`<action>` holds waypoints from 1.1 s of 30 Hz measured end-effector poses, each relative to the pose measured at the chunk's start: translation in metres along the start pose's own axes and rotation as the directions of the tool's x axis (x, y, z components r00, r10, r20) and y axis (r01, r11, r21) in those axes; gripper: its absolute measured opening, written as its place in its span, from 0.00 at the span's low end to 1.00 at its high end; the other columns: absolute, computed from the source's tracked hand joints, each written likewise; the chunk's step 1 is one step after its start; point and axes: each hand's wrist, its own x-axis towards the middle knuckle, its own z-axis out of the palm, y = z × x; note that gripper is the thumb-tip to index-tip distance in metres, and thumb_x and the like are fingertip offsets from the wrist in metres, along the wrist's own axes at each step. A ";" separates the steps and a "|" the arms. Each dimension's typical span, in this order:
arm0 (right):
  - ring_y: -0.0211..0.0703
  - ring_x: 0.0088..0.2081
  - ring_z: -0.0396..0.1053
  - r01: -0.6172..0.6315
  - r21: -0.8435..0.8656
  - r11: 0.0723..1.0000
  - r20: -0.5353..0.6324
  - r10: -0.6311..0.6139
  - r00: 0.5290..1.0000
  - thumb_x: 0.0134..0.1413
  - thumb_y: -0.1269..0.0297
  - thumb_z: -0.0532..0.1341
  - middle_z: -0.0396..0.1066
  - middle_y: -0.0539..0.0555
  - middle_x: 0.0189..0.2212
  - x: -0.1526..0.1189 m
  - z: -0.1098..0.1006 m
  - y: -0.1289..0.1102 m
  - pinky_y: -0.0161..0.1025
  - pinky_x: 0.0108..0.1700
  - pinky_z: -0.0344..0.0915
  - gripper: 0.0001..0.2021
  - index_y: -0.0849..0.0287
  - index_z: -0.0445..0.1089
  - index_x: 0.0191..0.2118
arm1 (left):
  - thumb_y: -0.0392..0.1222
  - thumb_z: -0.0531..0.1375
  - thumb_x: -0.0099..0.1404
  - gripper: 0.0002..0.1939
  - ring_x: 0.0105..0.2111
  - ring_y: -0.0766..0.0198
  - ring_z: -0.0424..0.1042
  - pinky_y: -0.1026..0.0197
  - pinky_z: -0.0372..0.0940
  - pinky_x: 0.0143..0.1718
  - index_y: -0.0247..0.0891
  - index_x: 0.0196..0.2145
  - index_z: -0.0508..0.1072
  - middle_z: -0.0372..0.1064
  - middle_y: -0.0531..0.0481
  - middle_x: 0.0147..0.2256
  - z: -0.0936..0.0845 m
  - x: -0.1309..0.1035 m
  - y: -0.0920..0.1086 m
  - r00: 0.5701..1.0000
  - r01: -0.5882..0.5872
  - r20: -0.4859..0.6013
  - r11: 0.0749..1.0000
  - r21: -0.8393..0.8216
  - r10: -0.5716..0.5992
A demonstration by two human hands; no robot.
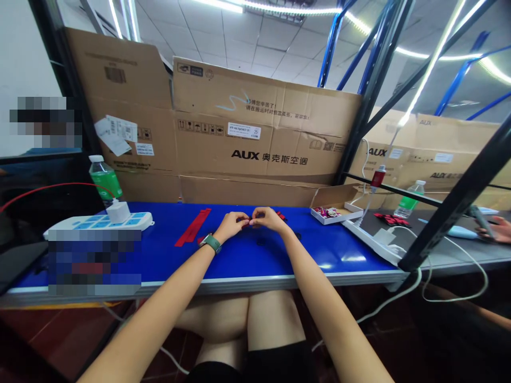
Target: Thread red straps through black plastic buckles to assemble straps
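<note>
Over the blue tabletop (pixel 239 263), my left hand (pixel 231 225) and my right hand (pixel 266 218) meet fingertip to fingertip. Both are closed in a pinch around something small and dark red, mostly hidden by the fingers and too small to name. A watch with a green strap (pixel 211 243) is on my left wrist. Flat red strips (pixel 194 227) lie just left of my left hand. Behind my right hand, small red and black pieces (pixel 281 216) are partly hidden. A small dark item (pixel 260 242) lies below the hands.
An open white box (pixel 331 217) with small wrapped items stands at the back right. At left are a white power strip (pixel 98 224) with a plugged charger (pixel 118 211) and a bottle (pixel 104 178). Cardboard (pixel 263 143) walls the back. A co-worker's hand (pixel 497 230) shows far right.
</note>
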 end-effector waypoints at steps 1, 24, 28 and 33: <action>0.41 0.28 0.74 -0.001 0.005 1.000 -0.007 0.002 1.000 0.40 0.53 0.73 0.74 0.48 0.26 0.000 0.002 -0.001 0.36 0.32 0.71 0.17 0.58 0.69 0.30 | 0.47 0.60 0.60 0.12 0.23 0.65 0.69 0.65 0.62 0.26 0.35 0.32 0.78 0.75 0.49 0.26 -0.001 -0.001 0.001 1.000 0.005 -0.002 1.000 0.008 -0.005; 0.37 0.29 0.71 -0.100 -0.204 0.974 -0.241 0.049 0.969 0.48 0.70 0.60 0.72 0.49 0.23 0.008 0.011 -0.005 0.30 0.32 0.64 0.03 0.60 0.68 0.26 | 0.44 0.66 0.58 0.11 0.35 0.58 0.78 0.60 0.70 0.39 0.38 0.38 0.74 0.78 0.46 0.35 0.007 -0.004 -0.002 0.998 0.016 -0.070 0.983 0.181 -0.004; 0.40 0.26 0.74 -0.240 -0.002 0.971 -0.391 0.221 0.894 0.51 0.69 0.58 0.72 0.49 0.22 0.009 0.012 -0.005 0.31 0.27 0.66 0.03 0.57 0.62 0.30 | 0.52 0.67 0.57 0.27 0.48 0.49 0.75 0.50 0.67 0.49 0.44 0.53 0.71 0.77 0.44 0.47 -0.001 -0.008 -0.002 0.999 0.041 0.015 0.910 0.413 -0.052; 0.40 0.25 0.74 -0.370 0.002 0.929 -0.702 0.265 0.661 0.48 0.68 0.60 0.73 0.49 0.25 0.007 -0.003 0.004 0.33 0.29 0.69 0.06 0.55 0.62 0.34 | 0.56 0.69 0.53 0.39 0.55 0.43 0.69 0.46 0.64 0.54 0.44 0.60 0.67 0.67 0.38 0.57 -0.013 -0.009 -0.008 0.989 0.011 0.114 0.829 0.559 -0.091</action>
